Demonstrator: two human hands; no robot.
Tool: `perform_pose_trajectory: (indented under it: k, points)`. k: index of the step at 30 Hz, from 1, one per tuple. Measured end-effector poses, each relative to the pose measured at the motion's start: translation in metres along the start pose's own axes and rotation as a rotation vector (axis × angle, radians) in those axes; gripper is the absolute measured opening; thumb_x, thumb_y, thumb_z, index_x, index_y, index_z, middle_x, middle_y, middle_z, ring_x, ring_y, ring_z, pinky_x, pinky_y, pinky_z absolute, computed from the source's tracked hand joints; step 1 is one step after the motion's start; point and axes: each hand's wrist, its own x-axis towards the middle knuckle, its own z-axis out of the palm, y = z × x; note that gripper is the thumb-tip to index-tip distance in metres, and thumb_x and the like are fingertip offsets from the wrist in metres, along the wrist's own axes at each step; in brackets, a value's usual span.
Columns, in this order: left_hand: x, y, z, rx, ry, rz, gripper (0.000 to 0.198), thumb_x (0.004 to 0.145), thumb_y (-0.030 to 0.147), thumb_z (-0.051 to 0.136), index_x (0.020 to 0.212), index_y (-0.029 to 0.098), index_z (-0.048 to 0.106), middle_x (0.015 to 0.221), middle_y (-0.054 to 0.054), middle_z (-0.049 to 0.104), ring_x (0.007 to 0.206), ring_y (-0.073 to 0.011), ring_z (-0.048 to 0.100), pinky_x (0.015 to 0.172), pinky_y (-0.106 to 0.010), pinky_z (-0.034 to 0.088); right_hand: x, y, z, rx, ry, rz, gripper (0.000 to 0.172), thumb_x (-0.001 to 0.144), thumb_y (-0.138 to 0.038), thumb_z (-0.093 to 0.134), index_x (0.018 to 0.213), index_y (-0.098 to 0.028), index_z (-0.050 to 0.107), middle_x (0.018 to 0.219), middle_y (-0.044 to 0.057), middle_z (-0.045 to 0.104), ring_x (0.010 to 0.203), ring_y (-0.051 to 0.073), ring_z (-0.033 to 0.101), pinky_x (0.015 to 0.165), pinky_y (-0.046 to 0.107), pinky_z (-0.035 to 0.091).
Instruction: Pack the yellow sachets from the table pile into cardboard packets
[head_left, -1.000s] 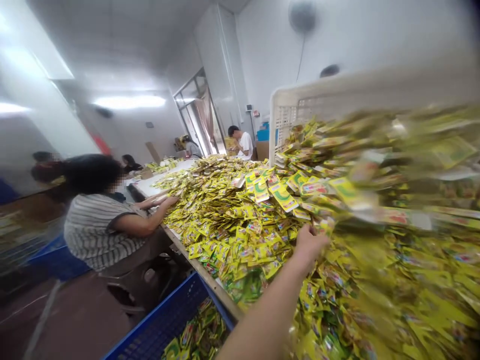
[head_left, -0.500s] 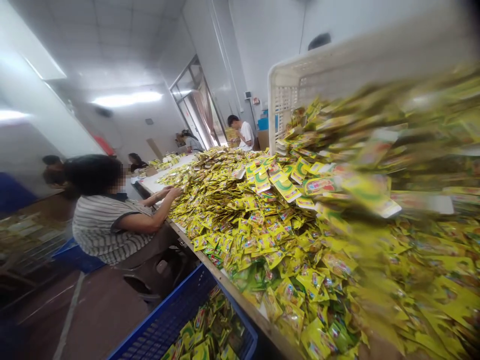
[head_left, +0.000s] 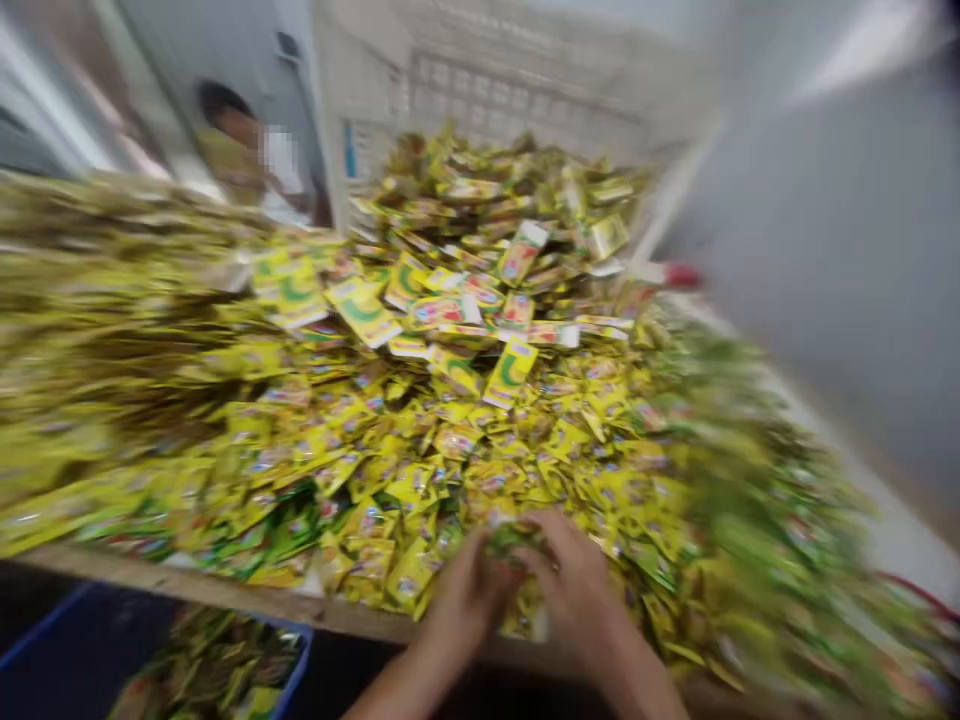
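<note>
1. The left hand [head_left: 466, 592] and the right hand [head_left: 579, 585] lie close together at the middle of the near edge of the surface [head_left: 187, 583], both pressed into the heap of small yellow and green foil sachets [head_left: 420, 420].
2. The fingers of both hands are bent and meet over a little greenish clump of sachets between them. Blur hides whether either hand really grips the clump or just rests on it, so I cannot tell.
3. The heap covers the surface from its near edge to its far side and spreads out to the left and the right. It rises toward the back, and some sachets hang over the near edge beside the left hand.
4. A white plastic lattice crate [head_left: 517, 85] stands tipped at the far side, its open mouth facing the heap, with sachets spilling out of it.
5. Below the near edge, at the left, sits a blue plastic crate [head_left: 296, 660] with more sachets inside.
6. A person in a white top [head_left: 281, 165] is at the far left corner, well apart from the hands.
</note>
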Motion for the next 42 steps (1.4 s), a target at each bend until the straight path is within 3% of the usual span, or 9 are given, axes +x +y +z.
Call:
perform_pose_trajectory:
  k: [6, 12, 18, 24, 27, 30, 33, 37, 42]
  points:
    - [0.005, -0.023, -0.029, -0.095, -0.131, 0.023, 0.021, 0.078, 0.038, 0.069, 0.088, 0.021, 0.063, 0.085, -0.002, 0.066, 0.084, -0.0213, 0.059, 0.076, -0.027, 0.045, 0.018, -0.023, -0.002, -0.094, -0.055, -0.200, 0.013, 0.085, -0.013, 0.060, 0.087, -0.022, 0.069, 0.085, 0.004, 0.063, 0.086, 0.020, 0.056, 0.077, 0.032, 0.046]
    - [-0.003, -0.022, -0.036, -0.083, -0.179, 0.040, 0.024, 0.078, 0.034, 0.069, 0.098, 0.021, 0.067, 0.093, -0.003, 0.069, 0.093, -0.0245, 0.059, 0.084, -0.030, 0.044, 0.012, -0.033, -0.005, -0.235, -0.134, -0.352, 0.011, 0.082, -0.018, 0.068, 0.076, -0.026, 0.073, 0.122, 0.004, 0.056, 0.122, 0.028, 0.040, 0.100, 0.047, 0.037]
    - [0.000, -0.029, -0.037, -0.073, -0.170, 0.044, 0.023, 0.078, 0.035, 0.068, 0.095, 0.020, 0.069, 0.085, -0.002, 0.069, 0.088, -0.0241, 0.060, 0.080, -0.029, 0.046, -0.009, -0.017, 0.014, -0.174, -0.166, -0.307, 0.012, 0.071, -0.036, 0.079, 0.078, -0.027, 0.074, 0.121, 0.005, 0.059, 0.120, 0.030, 0.044, 0.099, 0.049, 0.038]
    - [-0.010, -0.028, -0.038, -0.133, -0.106, -0.030, 0.033, 0.083, 0.041, 0.062, 0.109, 0.023, 0.070, 0.114, -0.005, 0.069, 0.112, -0.0272, 0.057, 0.099, -0.034, 0.041, -0.026, -0.010, 0.018, 0.384, 0.110, 0.080, 0.016, 0.085, -0.031, 0.064, 0.098, -0.024, 0.071, 0.096, 0.007, 0.065, 0.086, 0.020, 0.061, 0.075, 0.033, 0.052]
    - [-0.015, -0.021, -0.043, -0.273, -0.137, -0.129, 0.034, 0.088, 0.041, 0.056, 0.112, 0.022, 0.070, 0.121, -0.006, 0.067, 0.120, -0.0259, 0.052, 0.108, -0.036, 0.033, -0.031, -0.006, 0.023, 0.808, 0.033, 0.368, 0.029, 0.075, -0.035, 0.075, 0.099, -0.022, 0.065, 0.075, -0.001, 0.059, 0.054, 0.011, 0.052, 0.044, 0.020, 0.041]
    - [-0.016, -0.012, -0.050, -0.358, -0.244, -0.163, 0.028, 0.085, 0.031, 0.060, 0.107, 0.018, 0.073, 0.111, -0.008, 0.071, 0.111, -0.0262, 0.057, 0.103, -0.036, 0.036, -0.032, -0.006, 0.025, 1.079, -0.165, 0.467, 0.032, 0.072, -0.036, 0.077, 0.096, -0.020, 0.063, 0.073, -0.003, 0.055, 0.051, 0.008, 0.048, 0.044, 0.019, 0.040]
    - [-0.012, -0.006, -0.056, -0.394, -0.209, -0.191, 0.025, 0.081, 0.020, 0.061, 0.101, 0.018, 0.074, 0.101, -0.006, 0.073, 0.104, -0.0245, 0.059, 0.098, -0.033, 0.037, -0.031, -0.008, 0.025, 1.142, -0.266, 0.449, 0.032, 0.072, -0.038, 0.077, 0.094, -0.017, 0.065, 0.071, -0.002, 0.056, 0.055, 0.010, 0.051, 0.052, 0.023, 0.046]
    - [-0.009, 0.001, -0.060, -0.410, -0.301, -0.243, 0.028, 0.072, 0.010, 0.059, 0.095, 0.018, 0.073, 0.095, -0.005, 0.072, 0.095, -0.0219, 0.061, 0.089, -0.030, 0.041, -0.025, -0.011, 0.030, 1.090, -0.240, 0.460, 0.027, 0.065, -0.031, 0.081, 0.080, -0.016, 0.063, 0.062, -0.005, 0.053, 0.046, 0.005, 0.039, 0.042, 0.016, 0.028]
    - [-0.005, 0.005, -0.060, -0.374, -0.352, -0.290, 0.031, 0.074, 0.024, 0.066, 0.104, 0.022, 0.070, 0.104, -0.005, 0.071, 0.104, -0.0251, 0.060, 0.093, -0.032, 0.041, -0.015, -0.010, 0.037, 1.060, -0.256, 0.488, 0.025, 0.062, -0.026, 0.079, 0.077, -0.017, 0.062, 0.056, -0.008, 0.049, 0.041, 0.004, 0.035, 0.038, 0.015, 0.023]
